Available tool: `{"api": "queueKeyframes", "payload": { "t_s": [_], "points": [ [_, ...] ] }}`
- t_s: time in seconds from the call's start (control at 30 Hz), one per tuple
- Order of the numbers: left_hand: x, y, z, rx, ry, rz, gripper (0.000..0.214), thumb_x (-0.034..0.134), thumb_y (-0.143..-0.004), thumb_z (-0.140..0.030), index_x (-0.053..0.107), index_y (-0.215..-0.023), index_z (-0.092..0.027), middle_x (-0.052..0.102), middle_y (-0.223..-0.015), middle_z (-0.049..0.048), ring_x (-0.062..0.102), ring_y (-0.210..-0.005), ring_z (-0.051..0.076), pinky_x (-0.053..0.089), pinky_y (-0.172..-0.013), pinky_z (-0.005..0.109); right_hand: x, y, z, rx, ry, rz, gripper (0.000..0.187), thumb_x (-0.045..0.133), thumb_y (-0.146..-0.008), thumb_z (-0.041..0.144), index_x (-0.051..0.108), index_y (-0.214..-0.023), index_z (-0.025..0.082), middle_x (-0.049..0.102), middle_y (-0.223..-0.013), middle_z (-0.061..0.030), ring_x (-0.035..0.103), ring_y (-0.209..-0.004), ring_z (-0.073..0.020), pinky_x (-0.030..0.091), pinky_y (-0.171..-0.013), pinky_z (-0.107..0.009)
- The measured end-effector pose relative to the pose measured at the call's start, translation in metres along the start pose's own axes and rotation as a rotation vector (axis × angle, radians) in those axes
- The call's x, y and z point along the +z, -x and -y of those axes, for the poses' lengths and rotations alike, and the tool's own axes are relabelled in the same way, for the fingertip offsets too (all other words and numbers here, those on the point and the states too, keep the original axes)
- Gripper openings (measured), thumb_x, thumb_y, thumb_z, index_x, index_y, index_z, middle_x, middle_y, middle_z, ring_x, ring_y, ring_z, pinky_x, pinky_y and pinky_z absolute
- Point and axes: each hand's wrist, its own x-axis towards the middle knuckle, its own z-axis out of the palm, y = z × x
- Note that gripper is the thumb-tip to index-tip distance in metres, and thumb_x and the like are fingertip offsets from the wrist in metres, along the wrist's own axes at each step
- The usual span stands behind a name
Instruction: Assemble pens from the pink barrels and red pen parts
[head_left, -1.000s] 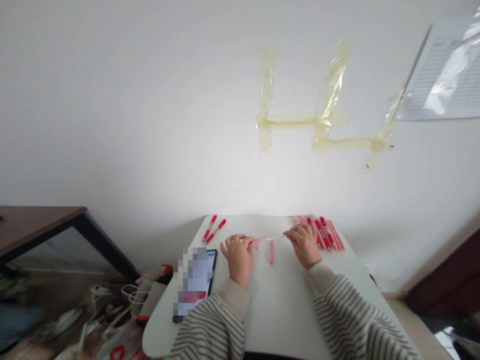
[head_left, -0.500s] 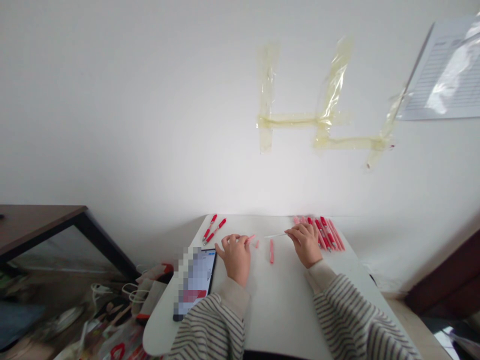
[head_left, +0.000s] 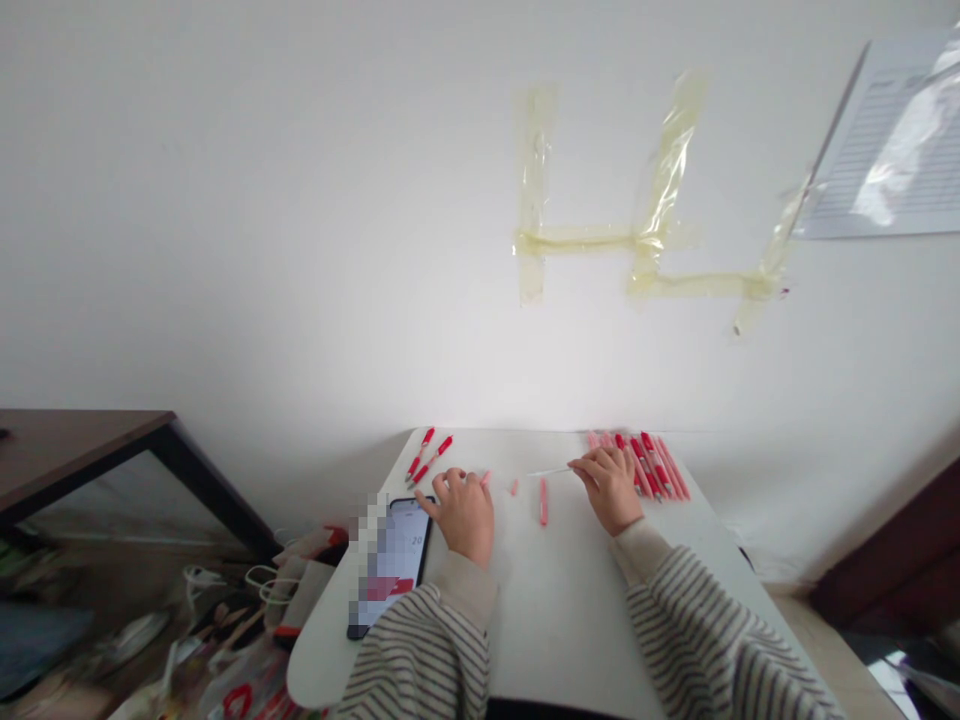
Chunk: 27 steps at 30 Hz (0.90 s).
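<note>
My left hand [head_left: 466,520] is closed around a pink pen barrel [head_left: 486,479], most of it hidden by the fingers. To its right, my right hand [head_left: 611,492] pinches a thin, pale pen refill [head_left: 549,471] that points left above the table. Between the hands, a small pink cone-shaped piece [head_left: 514,488] and a pink pen cap [head_left: 544,502] lie on the white table [head_left: 559,620]. Beside my right hand is a row of several red and pink pens [head_left: 654,468].
Two red pens [head_left: 430,460] lie at the table's back left. A phone [head_left: 405,550] rests close to my left hand and sleeve. The wall [head_left: 375,250] rises right behind the table. Bags and clutter [head_left: 247,620] fill the floor at left.
My left hand has shifted slightly left with the pink barrel, away from the refill's tip. My right hand and the refill have barely moved.
</note>
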Motion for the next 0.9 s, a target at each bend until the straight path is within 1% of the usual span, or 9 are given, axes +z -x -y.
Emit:
{"api": "queueKeyframes", "payload": {
  "t_s": [0.27,0.43,0.6,0.7,0.8,0.9],
  "points": [
    [0.000,-0.004,0.002,-0.021,-0.026,-0.012,0.032,0.046,-0.093,-0.030,0.077,-0.095,-0.021,0.063,-0.112,0.0119,0.045,-0.114,0.031,0.027,-0.108,0.064,0.002,0.001,-0.003,-0.010,0.015,0.009,0.019,0.056,-0.097,0.031,0.075,-0.096,0.030,0.068,-0.090,-0.0025,0.054,-0.102,-0.0248,0.027,-0.110,-0.053],
    [0.002,-0.004,0.004,-0.032,-0.038,-0.010,0.033,0.045,-0.093,-0.031,0.076,-0.097,-0.021,0.063,-0.109,0.0119,0.045,-0.113,0.031,0.028,-0.107,0.063,0.003,0.001,-0.006,-0.030,0.026,0.009,0.020,0.056,-0.097,0.033,0.075,-0.096,0.031,0.067,-0.090,-0.0032,0.052,-0.103,-0.0254,0.029,-0.107,-0.053],
    [0.002,-0.005,0.004,-0.022,-0.006,-0.011,0.029,0.048,-0.092,-0.031,0.075,-0.098,-0.022,0.063,-0.109,0.0109,0.046,-0.113,0.030,0.024,-0.108,0.064,0.006,0.003,-0.011,-0.036,0.029,0.015,0.017,0.058,-0.096,0.032,0.075,-0.096,0.031,0.067,-0.093,-0.0030,0.051,-0.104,-0.0254,0.032,-0.104,-0.051],
    [0.000,-0.005,0.003,0.017,0.048,-0.008,0.023,0.054,-0.089,-0.029,0.073,-0.101,-0.023,0.063,-0.112,0.0096,0.046,-0.116,0.030,0.024,-0.109,0.063,0.009,0.004,-0.013,-0.041,0.025,0.025,0.017,0.058,-0.096,0.032,0.075,-0.097,0.032,0.067,-0.095,-0.0031,0.051,-0.104,-0.0252,0.033,-0.102,-0.050],
    [0.001,-0.005,0.001,0.083,0.133,0.029,0.024,0.059,-0.086,-0.031,0.071,-0.106,-0.025,0.062,-0.117,0.0089,0.045,-0.118,0.030,0.026,-0.110,0.059,0.011,0.005,-0.014,-0.052,0.022,0.020,0.017,0.059,-0.096,0.033,0.076,-0.097,0.032,0.067,-0.096,-0.0034,0.052,-0.104,-0.0250,0.034,-0.100,-0.048],
    [0.003,-0.003,-0.002,0.143,0.205,0.069,0.024,0.061,-0.086,-0.032,0.072,-0.106,-0.027,0.062,-0.118,0.0085,0.045,-0.119,0.030,0.025,-0.111,0.058,0.012,0.005,-0.013,-0.061,0.024,0.022,0.017,0.060,-0.096,0.034,0.076,-0.097,0.033,0.066,-0.097,-0.0036,0.052,-0.102,-0.0248,0.035,-0.098,-0.047]
  ]
}}
